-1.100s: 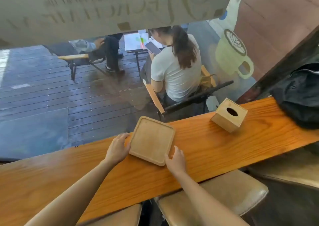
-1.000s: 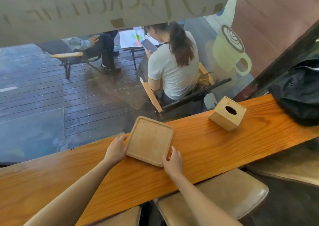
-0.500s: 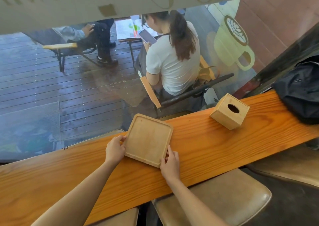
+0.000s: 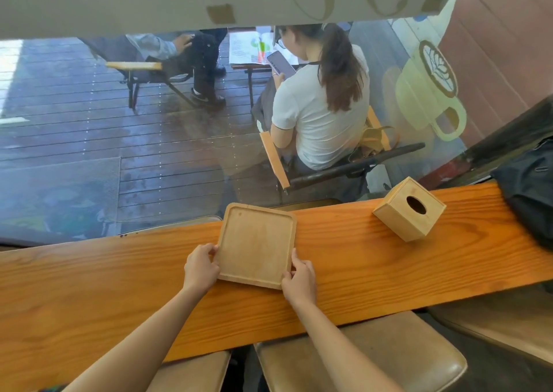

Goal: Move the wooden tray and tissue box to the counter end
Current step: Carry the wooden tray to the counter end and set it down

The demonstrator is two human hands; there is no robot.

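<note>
- One long wooden counter [image 4: 359, 272] runs along a window pane [image 4: 149, 140]; beyond the glass lies dark decking, where seated people occupy folding chairs.
- Two padded stools [image 4: 374, 358] stand under the counter's near edge.
- Dark bag [image 4: 529, 194] occupies the counter's right end, near the tissue box.
- Wooden tray [image 4: 256, 245] lies flat at mid-counter, its far edge reaching the window side.
- Tissue box [image 4: 408, 209] stands right of the tray, well apart, between tray and bag.
- Left hand [image 4: 200, 269] grips the tray's near-left corner; right hand [image 4: 300, 278] grips its near-right corner.
</note>
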